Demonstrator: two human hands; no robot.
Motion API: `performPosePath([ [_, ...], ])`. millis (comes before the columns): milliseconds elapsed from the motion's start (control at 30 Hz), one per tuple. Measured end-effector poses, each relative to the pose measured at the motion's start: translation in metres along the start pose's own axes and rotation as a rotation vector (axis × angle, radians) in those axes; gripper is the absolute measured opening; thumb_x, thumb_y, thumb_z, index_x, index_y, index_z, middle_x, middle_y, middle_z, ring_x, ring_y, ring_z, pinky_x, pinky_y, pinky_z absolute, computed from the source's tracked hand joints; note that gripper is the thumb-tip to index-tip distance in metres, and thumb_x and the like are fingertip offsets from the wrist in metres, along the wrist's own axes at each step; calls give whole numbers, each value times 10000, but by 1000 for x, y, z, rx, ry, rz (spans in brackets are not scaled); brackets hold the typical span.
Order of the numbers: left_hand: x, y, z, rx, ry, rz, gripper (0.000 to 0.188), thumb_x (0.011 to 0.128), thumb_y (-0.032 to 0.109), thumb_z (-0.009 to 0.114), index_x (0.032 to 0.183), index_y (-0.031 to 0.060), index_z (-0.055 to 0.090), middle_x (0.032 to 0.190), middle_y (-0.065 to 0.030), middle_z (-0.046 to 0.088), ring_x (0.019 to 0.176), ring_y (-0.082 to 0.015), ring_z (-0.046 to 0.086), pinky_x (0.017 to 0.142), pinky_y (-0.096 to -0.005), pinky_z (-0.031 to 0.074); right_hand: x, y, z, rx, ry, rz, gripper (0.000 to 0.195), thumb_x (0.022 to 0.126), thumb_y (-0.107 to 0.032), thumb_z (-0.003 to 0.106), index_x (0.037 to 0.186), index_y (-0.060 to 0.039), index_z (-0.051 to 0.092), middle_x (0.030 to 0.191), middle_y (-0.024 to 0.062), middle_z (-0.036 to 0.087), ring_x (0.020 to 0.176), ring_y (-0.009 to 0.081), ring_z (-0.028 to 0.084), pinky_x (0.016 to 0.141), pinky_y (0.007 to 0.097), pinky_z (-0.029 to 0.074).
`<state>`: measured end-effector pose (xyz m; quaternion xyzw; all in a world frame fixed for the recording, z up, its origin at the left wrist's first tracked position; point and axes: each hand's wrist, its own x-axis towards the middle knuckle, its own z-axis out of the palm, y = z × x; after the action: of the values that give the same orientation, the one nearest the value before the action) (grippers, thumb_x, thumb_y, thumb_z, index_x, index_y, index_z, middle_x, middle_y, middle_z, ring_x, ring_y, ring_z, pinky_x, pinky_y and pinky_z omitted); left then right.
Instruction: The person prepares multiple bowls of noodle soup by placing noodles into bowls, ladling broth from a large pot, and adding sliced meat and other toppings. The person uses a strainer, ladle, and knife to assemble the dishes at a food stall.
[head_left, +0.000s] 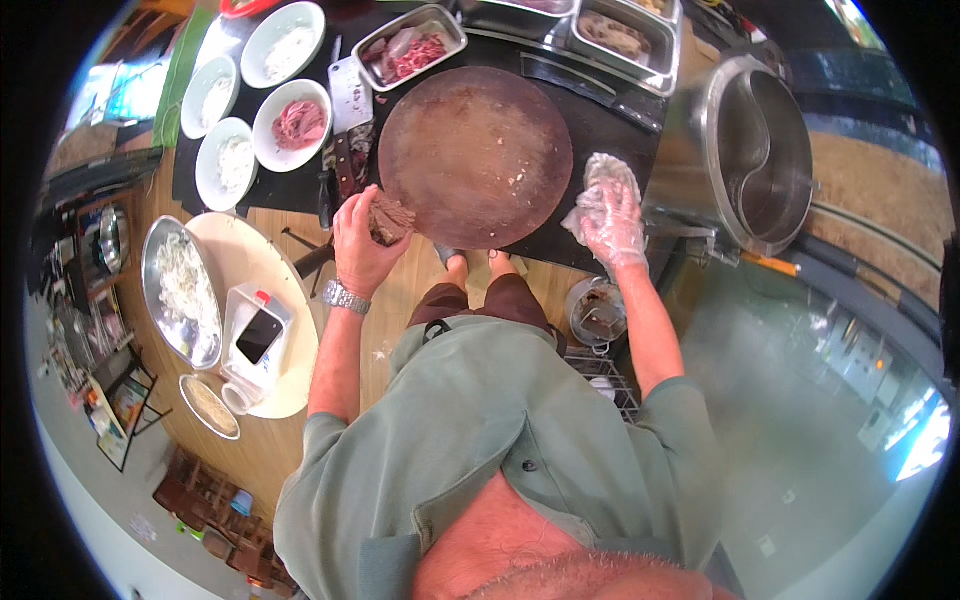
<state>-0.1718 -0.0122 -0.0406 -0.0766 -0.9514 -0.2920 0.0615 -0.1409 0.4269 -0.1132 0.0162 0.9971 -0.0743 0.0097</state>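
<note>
My left hand (369, 244), bare and with a metal watch at the wrist, grips a piece of brown meat (391, 217) at the lower left edge of a round wooden chopping block (476, 150). A few crumbs lie on the block. To its right, my right hand (613, 217) wears a clear plastic glove and is closed over a crumpled whitish cloth (602, 187) on the black tabletop (536, 247). A cleaver (350, 94) with a dark handle lies left of the block. Above it stands a metal tray of raw red meat (415, 56).
White bowls of noodles (283, 45) and a white bowl of sliced meat (299, 126) stand at the upper left. A divided metal pot (761, 157) is at the right. On a round side table (289, 315) stand a noodle basin (180, 292) and a plastic container with a phone (259, 337) on it.
</note>
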Motion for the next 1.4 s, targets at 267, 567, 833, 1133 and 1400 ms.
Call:
performPosePath([
  [267, -3, -8, -28, 17, 53, -23, 850, 667, 194, 907, 1411, 84, 511, 1333, -142, 590, 1255, -340, 543, 1080, -450, 435, 47, -69, -59, 521, 215, 256, 393, 843, -130, 726, 1207, -66, 592, 1188, 197, 614, 1040, 383, 662, 916, 451, 545],
  [567, -22, -19, -59, 39, 83, -52, 822, 649, 178, 894, 1383, 91, 534, 1322, -120, 598, 1226, -334, 544, 1073, -447, 428, 121, -268, -30, 288, 161, -267, 660, 911, -369, 623, 1470, -50, 478, 1453, 204, 520, 1409, 315, 422, 1194, 438, 329],
  [833, -27, -30, -59, 39, 17, -22, 823, 644, 171, 896, 1386, 105, 546, 1312, -125, 588, 1215, -340, 544, 1064, -454, 433, 157, -281, 52, -152, 78, -274, 583, 954, -385, 567, 1475, -133, 495, 1552, 196, 393, 1366, 401, 431, 1154, 485, 357],
  [1133, -11, -27, -49, -27, 16, 14, 818, 647, 173, 891, 1389, 113, 552, 1287, -136, 571, 1202, -354, 546, 1049, -465, 442, 44, -104, -19, 176, -166, 373, 492, 927, -349, 642, 1357, -121, 573, 1374, 242, 521, 1235, 455, 553, 1032, 518, 489],
  [1400, -2, -32, -47, -18, -42, 41, 832, 657, 162, 895, 1402, 93, 532, 1317, -144, 577, 1213, -352, 546, 1057, -462, 445, 82, -192, -40, 274, 100, 96, 474, 930, -272, 625, 1359, -84, 558, 1240, 187, 606, 1058, 400, 637, 926, 510, 538],
])
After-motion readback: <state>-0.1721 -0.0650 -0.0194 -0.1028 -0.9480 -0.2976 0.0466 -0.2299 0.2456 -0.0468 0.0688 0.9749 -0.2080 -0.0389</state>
